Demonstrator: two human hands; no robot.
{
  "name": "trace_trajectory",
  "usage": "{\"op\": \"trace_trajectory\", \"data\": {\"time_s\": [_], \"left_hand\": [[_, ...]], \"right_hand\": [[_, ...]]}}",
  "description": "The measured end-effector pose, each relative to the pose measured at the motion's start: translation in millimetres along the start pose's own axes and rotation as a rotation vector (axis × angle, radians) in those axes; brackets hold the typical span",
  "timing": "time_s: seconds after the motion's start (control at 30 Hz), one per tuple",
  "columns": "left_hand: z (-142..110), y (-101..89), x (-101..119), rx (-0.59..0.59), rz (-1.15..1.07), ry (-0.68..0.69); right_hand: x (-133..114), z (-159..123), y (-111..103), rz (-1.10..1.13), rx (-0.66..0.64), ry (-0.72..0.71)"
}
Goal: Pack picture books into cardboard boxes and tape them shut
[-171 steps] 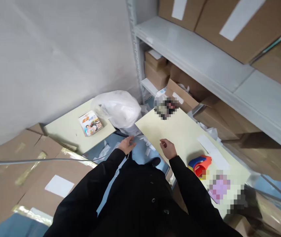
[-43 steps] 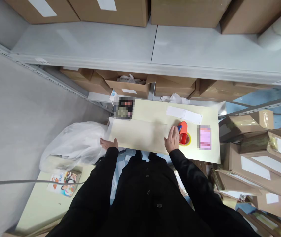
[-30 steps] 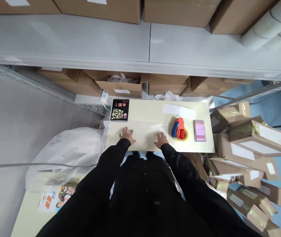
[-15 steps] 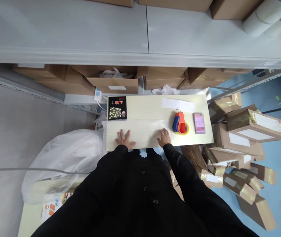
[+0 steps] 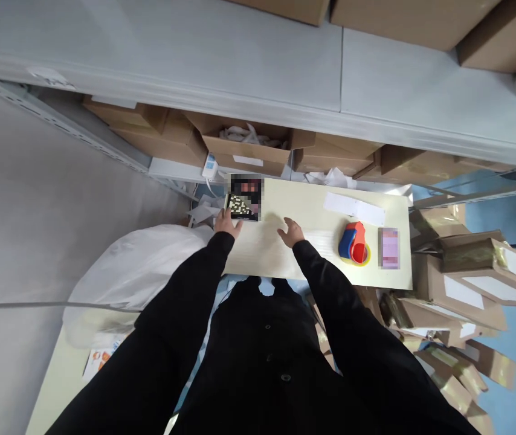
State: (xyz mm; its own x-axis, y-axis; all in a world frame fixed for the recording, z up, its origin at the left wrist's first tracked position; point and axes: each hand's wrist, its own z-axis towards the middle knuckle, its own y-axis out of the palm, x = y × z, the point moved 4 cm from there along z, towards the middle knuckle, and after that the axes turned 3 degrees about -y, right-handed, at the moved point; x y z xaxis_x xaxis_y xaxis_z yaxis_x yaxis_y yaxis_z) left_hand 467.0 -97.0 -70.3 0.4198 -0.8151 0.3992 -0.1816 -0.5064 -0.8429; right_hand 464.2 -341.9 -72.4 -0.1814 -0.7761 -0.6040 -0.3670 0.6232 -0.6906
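Observation:
My left hand is at the lower left corner of a black book with a crossword-like grid on its cover. The fingertips reach the book's edge and the thumb stands apart; no grip on the book shows. My right hand is over the middle of the pale table, holding nothing, thumb and fingers apart. Right of it stands a red and blue tape dispenser with a roll of yellowish tape. Beyond that lies a pink-purple item, its surface blurred. White paper strips lie near the back edge.
A grey shelf crosses above the table's far side, with open cardboard boxes beneath. Taped cartons are piled on the blue floor at right. A large white plastic bag bulges at left, beside a cable.
The camera view has turned and shifted. My left hand has moved from the table's front area to the book's lower left corner. My right hand has moved left, away from the tape dispenser.

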Motion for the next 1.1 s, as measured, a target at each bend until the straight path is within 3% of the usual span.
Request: {"op": "trace_trajectory", "data": {"time_s": [0.17,0.33,0.5,0.67,0.83,0.97,1.1], "left_hand": [[58.7,-8.3,-21.4,-0.084,-0.135,-0.072],[73.4,5.4,-31.7,-0.096,-0.224,-0.103],[84.3,16.0,-35.8,-0.095,-0.363,-0.102],[96.0,11.8,-27.5,-0.054,-0.542,-0.057],[90.3,-12.9,-10.4,0.050,-0.877,0.063],[65.5,-31.9,12.3,-0.163,-1.072,0.156],[23.2,-35.4,35.9,-0.347,-1.105,0.153]], "right_hand": [[-39.2,58.5,43.7,0.300,-0.055,0.076],[-46.4,86.9,73.2,0.401,-0.015,0.134],[-47.7,99.5,79.2,0.541,0.000,0.112],[-50.9,107.7,68.1,0.681,0.032,-0.010],[-53.3,106.2,40.4,0.756,0.208,-0.119],[-62.1,86.2,10.0,0.915,0.176,-0.240],[-56.0,36.8,-20.7,0.961,0.142,-0.229]]}}
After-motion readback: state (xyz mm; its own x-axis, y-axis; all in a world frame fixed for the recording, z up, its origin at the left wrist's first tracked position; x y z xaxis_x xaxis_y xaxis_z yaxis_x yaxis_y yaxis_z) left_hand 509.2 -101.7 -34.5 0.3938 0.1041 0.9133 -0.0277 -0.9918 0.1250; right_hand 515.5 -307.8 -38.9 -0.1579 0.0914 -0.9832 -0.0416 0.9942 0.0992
